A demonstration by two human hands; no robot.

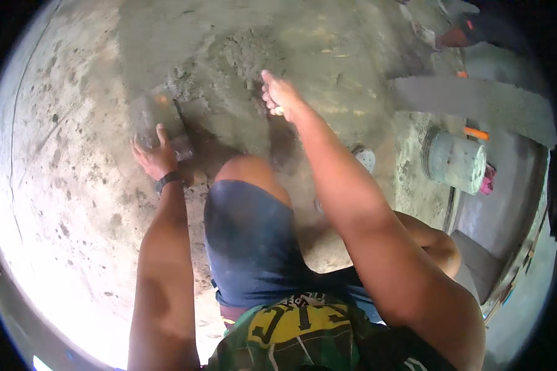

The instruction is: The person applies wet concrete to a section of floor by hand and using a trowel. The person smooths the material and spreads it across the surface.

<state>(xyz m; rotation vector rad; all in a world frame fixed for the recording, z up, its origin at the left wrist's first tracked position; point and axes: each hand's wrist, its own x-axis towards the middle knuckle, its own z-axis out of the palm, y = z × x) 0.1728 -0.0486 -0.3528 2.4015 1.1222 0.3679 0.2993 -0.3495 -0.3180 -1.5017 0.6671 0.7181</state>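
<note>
Wet grey mortar (241, 55) is spread over the floor in front of me, rough and lumpy near the middle. My left hand (155, 157), with a dark band at its wrist, has its fingers spread against the near end of a grey flat-sided piece (158, 117), whose exact kind is unclear. Over the mortar, my right hand (281, 99) is closed with the thumb stretched forward. Something small and yellowish shows at its lower fingers; whatever the fist may hold is hidden. Between the hands, my bent knee (249, 170) rises close to the mortar's near side.
To the right, a translucent mortar-smeared bucket (455, 161) lies beside an orange handle (476, 133) and a pink item (487, 179). A pale piece with holes (365, 159) is near my right forearm. Another person's limb (455, 37) reaches in at the far right.
</note>
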